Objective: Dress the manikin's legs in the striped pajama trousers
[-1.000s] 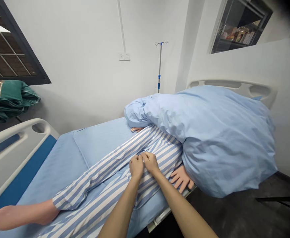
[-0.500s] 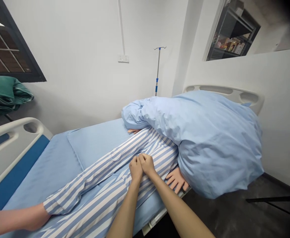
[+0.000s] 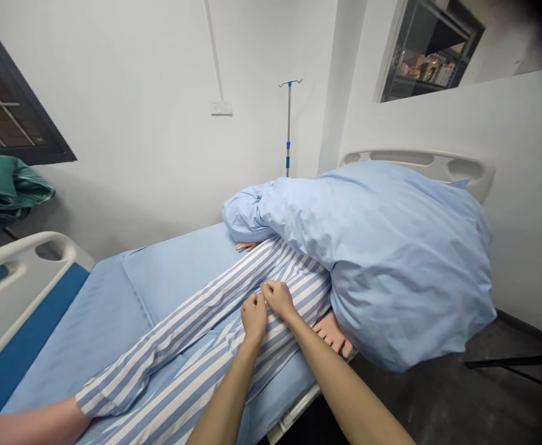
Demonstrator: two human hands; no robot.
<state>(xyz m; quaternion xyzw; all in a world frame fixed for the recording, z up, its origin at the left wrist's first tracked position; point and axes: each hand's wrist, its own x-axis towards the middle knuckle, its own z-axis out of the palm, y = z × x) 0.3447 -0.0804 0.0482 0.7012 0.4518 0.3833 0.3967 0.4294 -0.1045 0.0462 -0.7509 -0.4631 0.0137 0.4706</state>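
Note:
A manikin-like figure in blue-and-white striped trousers [image 3: 196,324] lies on the bed. Both of my hands are over its upper leg, close together, knuckles up. My left hand [image 3: 254,314] is closed in a fist above the near trouser leg. Just right of it and slightly farther off, my right hand [image 3: 279,298] is closed too. Whatever is in the fingers, if anything, is hidden beneath the fists. A light blue quilt [image 3: 405,259] is heaped over the figure's upper body. The figure's near hand [image 3: 333,334] sticks out from under it, beside my right forearm.
The bed sheet [image 3: 113,303] is light blue. A footboard [image 3: 34,290] stands at the left and a headboard [image 3: 465,167] at the back right. Behind the bed rises an IV pole [image 3: 289,123]. A folded green cloth [image 3: 8,188] lies beyond the footboard.
My fists, touching half a second ago, have parted a little, the right one moving slightly up and right. The view has shifted slightly. The figure and quilt look unmoved.

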